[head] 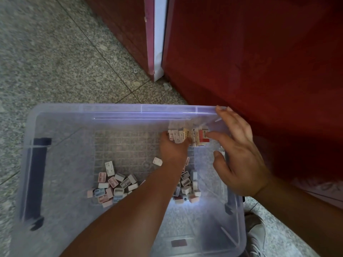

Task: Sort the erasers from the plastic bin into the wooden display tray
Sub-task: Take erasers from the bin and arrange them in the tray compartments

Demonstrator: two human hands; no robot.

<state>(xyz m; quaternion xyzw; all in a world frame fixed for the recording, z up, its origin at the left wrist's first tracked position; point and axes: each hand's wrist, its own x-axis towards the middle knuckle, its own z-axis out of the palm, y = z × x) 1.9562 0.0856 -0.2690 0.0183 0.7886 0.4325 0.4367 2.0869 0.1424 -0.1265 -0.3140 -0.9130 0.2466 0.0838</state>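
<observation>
Erasers, small rectangular paper-sleeved blocks (pixel 187 136): row clutched by left hand (pixel 173 147) at 1 o'clock corner of clear plastic bin (pixel 111 108). Right hand (pixel 239 154) spread wide, thumb against row end. Risk: unevenly squeezed row buckles on lift, pieces spill back.

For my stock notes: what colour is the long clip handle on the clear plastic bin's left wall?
The long clip handle is dark navy; see the head view.

The clear rectangular plastic bin (pixel 111 108) is open-topped, its left half bare; small boxed erasers (pixel 113 183) heap at lower centre and upper right, where the left hand (pixel 173 149) and right hand (pixel 239 164) crowd the corner. A dark red cabinet (pixel 259 62) stands just beside the right rim.
</observation>
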